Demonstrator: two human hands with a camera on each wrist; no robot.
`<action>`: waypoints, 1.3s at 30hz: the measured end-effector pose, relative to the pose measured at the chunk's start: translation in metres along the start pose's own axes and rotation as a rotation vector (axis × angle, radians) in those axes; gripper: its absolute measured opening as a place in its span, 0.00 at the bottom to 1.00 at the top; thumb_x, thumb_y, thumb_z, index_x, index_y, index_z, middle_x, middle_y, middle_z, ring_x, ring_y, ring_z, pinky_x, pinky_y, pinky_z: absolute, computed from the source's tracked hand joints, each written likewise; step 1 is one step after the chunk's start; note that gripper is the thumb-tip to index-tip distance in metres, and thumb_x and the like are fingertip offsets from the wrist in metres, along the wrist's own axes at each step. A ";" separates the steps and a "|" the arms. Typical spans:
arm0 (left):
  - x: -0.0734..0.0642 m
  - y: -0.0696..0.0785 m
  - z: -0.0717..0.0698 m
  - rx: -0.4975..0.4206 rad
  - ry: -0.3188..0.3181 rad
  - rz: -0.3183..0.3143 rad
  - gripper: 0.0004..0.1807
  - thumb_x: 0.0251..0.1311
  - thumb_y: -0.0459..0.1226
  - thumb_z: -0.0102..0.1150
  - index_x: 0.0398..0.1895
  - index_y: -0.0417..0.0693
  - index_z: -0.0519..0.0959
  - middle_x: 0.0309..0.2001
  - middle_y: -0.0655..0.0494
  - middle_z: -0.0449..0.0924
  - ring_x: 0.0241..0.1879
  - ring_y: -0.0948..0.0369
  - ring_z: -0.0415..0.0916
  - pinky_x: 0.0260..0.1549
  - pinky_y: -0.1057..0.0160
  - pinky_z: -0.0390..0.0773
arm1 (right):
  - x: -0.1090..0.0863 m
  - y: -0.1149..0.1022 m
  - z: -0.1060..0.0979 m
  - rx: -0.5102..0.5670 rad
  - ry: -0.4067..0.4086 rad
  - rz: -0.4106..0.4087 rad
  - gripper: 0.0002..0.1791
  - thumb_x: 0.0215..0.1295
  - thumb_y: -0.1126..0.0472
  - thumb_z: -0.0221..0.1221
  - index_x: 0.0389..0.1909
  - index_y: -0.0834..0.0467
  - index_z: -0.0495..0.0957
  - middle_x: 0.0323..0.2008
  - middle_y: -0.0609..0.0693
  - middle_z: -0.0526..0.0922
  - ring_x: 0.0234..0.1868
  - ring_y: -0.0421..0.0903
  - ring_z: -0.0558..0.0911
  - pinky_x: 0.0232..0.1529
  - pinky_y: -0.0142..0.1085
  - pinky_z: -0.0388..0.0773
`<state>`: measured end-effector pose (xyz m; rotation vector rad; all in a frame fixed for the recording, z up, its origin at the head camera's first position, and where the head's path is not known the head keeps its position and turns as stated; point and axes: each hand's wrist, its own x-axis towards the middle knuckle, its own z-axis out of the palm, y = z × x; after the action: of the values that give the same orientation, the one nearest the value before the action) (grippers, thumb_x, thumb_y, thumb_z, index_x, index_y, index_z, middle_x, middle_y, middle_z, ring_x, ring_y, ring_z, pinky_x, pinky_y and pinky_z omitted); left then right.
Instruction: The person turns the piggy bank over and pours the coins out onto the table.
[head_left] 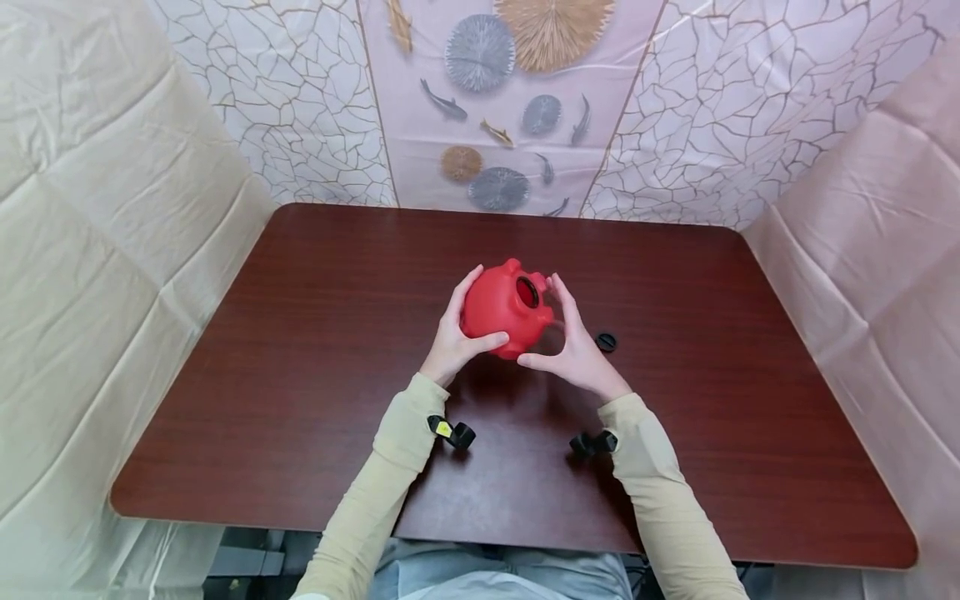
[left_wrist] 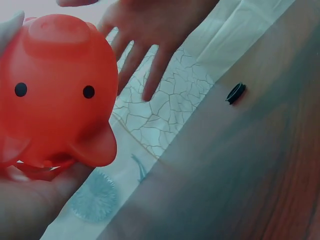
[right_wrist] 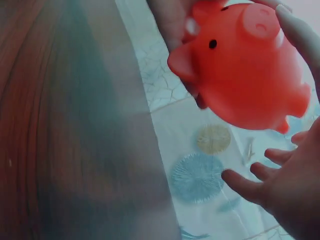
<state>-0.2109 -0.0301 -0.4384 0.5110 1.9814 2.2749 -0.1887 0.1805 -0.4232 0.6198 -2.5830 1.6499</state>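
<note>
A red piggy bank (head_left: 491,304) is held up over the table, tipped so that a round black-rimmed hole (head_left: 527,292) in its underside shows in the head view. My left hand (head_left: 452,343) grips its left side, thumb along the near surface. Close by on the right is my right hand (head_left: 579,357), fingers spread and fairly straight, thumb tip beside the pig's lower edge. The snout and black eyes (left_wrist: 89,92) face the left wrist camera. A small black round plug (head_left: 606,342) lies on the table behind the right hand.
The brown wooden table (head_left: 300,400) stretches to both sides and ends at a patterned backdrop (head_left: 300,100). Pale cloth sheets (head_left: 97,250) hang at left and right. Each wrist wears a small black camera (head_left: 453,432).
</note>
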 end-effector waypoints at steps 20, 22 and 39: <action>0.023 0.004 -0.022 0.248 -0.072 0.028 0.49 0.47 0.38 0.74 0.69 0.81 0.58 0.67 0.62 0.64 0.64 0.56 0.66 0.52 0.52 0.80 | 0.045 -0.035 -0.001 -0.456 -0.128 -0.146 0.67 0.42 0.51 0.76 0.76 0.52 0.40 0.72 0.57 0.56 0.73 0.56 0.56 0.65 0.59 0.67; 0.023 0.004 -0.023 0.244 -0.076 0.016 0.49 0.47 0.38 0.74 0.68 0.82 0.58 0.67 0.62 0.65 0.64 0.56 0.66 0.52 0.53 0.80 | 0.044 -0.034 0.001 -0.449 -0.135 -0.116 0.68 0.42 0.50 0.77 0.77 0.50 0.38 0.72 0.56 0.56 0.73 0.56 0.56 0.65 0.60 0.67; 0.020 0.007 -0.023 0.253 -0.126 -0.037 0.51 0.48 0.38 0.73 0.72 0.73 0.55 0.69 0.60 0.62 0.65 0.55 0.63 0.53 0.52 0.80 | 0.040 -0.019 0.012 -0.450 -0.071 -0.138 0.62 0.40 0.50 0.77 0.74 0.46 0.49 0.72 0.56 0.56 0.75 0.57 0.52 0.60 0.57 0.74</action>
<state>-0.2360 -0.0474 -0.4301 0.6159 2.2054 1.9293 -0.2167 0.1504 -0.4027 0.8058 -2.7489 0.9729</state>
